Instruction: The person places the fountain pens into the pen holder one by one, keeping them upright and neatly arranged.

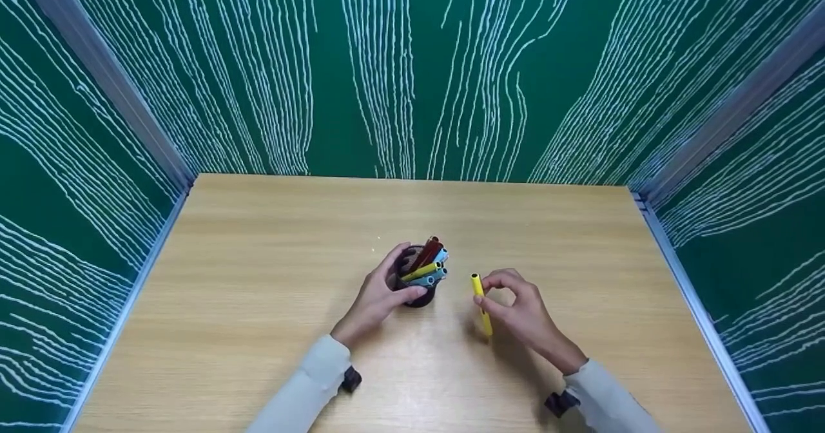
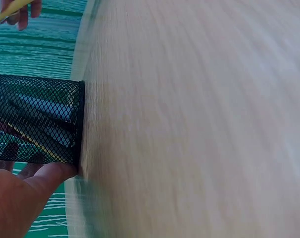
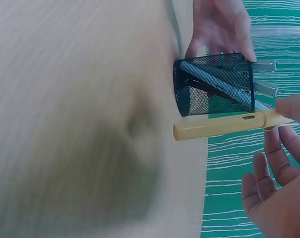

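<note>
A black mesh pen cup stands on the wooden table, and my left hand holds it with the thumb on the near side and fingers around the far side. Dark red, light blue and yellow pens lean out of its mouth toward the right. To the right of the cup, my right hand pinches a yellow pen between thumb and fingers. That pen is apart from the cup, its lower end above the tabletop. In the right wrist view, a small slot shows in the pen's barrel, and the other fingers are loosely bent.
The wooden table meets green panels with white wavy lines at its back. More panels stand along both sides, with metal posts at the corners. Dark wrist devices sit at both sleeve cuffs.
</note>
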Demonstrator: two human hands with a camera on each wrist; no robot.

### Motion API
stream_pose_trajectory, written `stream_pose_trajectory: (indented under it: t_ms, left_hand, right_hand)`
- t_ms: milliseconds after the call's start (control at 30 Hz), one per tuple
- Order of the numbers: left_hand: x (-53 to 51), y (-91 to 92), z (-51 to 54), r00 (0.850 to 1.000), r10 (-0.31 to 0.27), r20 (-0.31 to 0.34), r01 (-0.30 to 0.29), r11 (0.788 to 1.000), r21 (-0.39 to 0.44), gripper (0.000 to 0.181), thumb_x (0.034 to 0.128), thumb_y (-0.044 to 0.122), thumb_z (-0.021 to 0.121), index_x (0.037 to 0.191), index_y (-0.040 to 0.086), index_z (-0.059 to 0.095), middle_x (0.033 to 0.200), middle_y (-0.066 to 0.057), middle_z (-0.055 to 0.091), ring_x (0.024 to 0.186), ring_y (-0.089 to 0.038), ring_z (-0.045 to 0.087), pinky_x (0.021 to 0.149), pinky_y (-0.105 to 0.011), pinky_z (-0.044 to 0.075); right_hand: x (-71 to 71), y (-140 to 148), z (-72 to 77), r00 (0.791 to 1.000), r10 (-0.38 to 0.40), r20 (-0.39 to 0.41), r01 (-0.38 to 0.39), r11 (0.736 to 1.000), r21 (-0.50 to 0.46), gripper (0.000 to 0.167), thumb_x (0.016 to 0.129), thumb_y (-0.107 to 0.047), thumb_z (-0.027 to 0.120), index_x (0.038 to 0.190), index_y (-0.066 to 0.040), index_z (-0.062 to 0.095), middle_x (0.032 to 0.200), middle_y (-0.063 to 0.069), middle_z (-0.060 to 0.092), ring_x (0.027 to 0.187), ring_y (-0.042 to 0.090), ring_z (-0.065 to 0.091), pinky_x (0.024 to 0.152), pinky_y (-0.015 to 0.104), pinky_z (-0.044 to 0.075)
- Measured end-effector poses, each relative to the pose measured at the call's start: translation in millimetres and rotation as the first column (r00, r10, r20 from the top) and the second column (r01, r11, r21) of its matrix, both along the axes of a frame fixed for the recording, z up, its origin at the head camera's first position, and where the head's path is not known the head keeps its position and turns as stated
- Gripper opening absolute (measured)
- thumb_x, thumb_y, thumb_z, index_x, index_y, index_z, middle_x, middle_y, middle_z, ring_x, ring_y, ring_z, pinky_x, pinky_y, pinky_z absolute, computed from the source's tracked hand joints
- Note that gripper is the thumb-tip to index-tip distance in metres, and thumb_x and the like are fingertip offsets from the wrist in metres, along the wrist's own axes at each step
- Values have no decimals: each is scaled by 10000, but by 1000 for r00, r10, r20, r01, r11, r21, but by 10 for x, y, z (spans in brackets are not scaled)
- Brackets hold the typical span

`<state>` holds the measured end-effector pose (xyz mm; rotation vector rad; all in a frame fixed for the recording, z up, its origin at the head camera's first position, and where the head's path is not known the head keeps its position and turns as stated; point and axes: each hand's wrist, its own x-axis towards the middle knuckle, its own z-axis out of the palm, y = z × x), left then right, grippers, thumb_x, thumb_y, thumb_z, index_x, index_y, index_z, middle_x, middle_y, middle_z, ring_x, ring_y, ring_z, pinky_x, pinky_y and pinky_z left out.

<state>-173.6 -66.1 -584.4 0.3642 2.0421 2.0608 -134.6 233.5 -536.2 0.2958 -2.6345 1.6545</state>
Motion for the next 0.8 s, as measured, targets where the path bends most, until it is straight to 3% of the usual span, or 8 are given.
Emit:
stream_pose_trajectory:
  t_ms: [200,333,600,800]
  left_hand:
    - [12,2,3,1000,2,1,-2,1000,-4,925,939,239,903,1709,332,399,1629,-92,527,1448,-292,556,1246,-462,432]
    - [13,5,14,1000,3,3,-3,1000,-1,928,929,228,911,1696,366,408,1622,-84,531,1440,-283,565,1235,-438,445]
    - [-9,11,5,1000,1,-19,0,999,52,939,924,135,899,1713,183,392,1614,-140,549,1468,-316,552,1272,-457,396]
    - [-4,14,5,1000,-3,-13,3,999,47,944,931,158,898,1720,186,380,1628,-150,535,1483,-327,541,1282,-463,381]
  right_hand:
    - [-79,1,128,999,-17,-29,17,1000,14,191,921,-60,897,1062,-133,792,1152,35,707,1124,209,614,1046,366,512]
    - [-151,3,185,997,-30,-75,31,999,18,189,918,-34,891,1059,-115,794,1138,36,717,1121,205,612,1041,371,495]
    - [-241,-40,327,995,-27,-98,26,1000,-13,145,940,-36,868,1048,-102,799,1153,50,723,1145,212,600,1070,400,450]
    - [-294,-63,416,994,-27,-107,25,999,-21,161,944,-52,870,1082,-96,799,1165,68,728,1164,241,597,1095,478,436]
